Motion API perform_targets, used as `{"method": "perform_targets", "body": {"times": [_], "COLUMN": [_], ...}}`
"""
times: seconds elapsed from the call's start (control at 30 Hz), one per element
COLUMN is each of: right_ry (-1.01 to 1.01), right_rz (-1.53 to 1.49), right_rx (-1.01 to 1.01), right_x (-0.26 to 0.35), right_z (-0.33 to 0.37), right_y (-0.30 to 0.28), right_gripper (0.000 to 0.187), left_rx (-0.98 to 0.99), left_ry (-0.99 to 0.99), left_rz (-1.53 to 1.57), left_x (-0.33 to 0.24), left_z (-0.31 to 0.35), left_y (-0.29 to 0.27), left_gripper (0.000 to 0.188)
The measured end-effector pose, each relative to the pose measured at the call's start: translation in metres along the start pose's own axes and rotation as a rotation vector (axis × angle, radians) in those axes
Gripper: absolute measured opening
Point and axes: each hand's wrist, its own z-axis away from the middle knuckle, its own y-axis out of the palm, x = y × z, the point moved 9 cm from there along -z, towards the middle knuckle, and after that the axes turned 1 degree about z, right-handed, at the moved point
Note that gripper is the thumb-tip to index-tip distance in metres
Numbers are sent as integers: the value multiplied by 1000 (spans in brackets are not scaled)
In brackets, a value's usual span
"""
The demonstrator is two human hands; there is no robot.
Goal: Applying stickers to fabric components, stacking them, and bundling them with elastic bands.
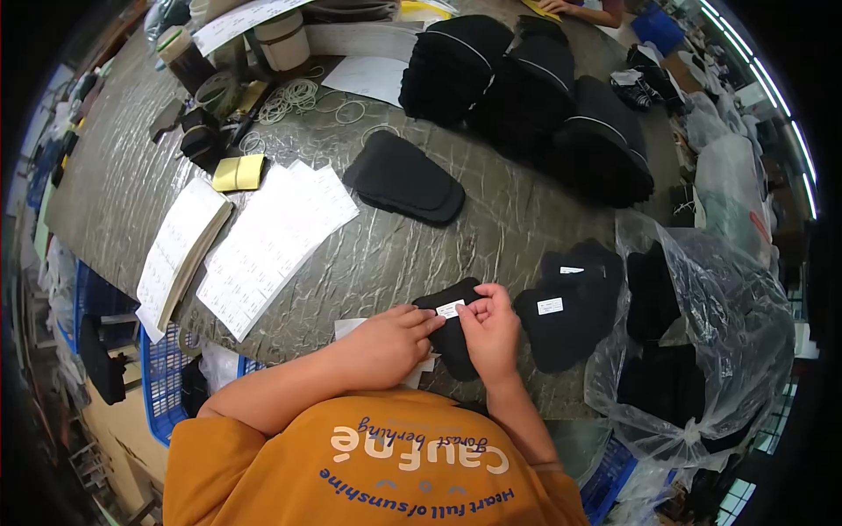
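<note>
A black fabric piece (456,345) with rounded ends lies in front of me at the table's near edge, a white label (450,309) on it. My left hand (395,344) presses its bent fingers onto the piece, fingertips beside the label; its thumb is hidden. With thumb and forefinger, my right hand (493,335) pinches the label's right end. To the right lie two similar pieces overlapping, the nearer labelled piece (570,333) and the farther labelled piece (596,263). Beyond my hands sits a small stack of black pieces (405,178). Label sheets (279,250) spread out on the left.
Tied black bundles (526,96) stand at the back. A clear plastic bag (745,316) holding black pieces is on the right. Rubber bands (294,101), a yellow pad (239,173) and a label stack (180,254) are on the left. A blue basket (167,377) stands below the edge. Another person's arm (592,12) shows far back.
</note>
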Motion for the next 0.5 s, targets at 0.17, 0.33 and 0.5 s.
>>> {"method": "perform_targets", "body": {"times": [0.17,0.33,0.5], "right_ry": [-4,52,-212], "right_rz": [156,256,279], "right_rx": [-81,-69,-246], "right_x": [7,12,24], "right_z": [-3,-8,-10], "right_y": [-6,-5,-29], "right_gripper": [33,33,32], "left_rx": [1,23,-27], "left_ry": [0,3,41], "left_rz": [-44,-75,-104], "left_x": [0,1,-2], "left_z": [-2,0,-14], "left_y": [4,5,-4], "left_gripper": [24,24,23]}}
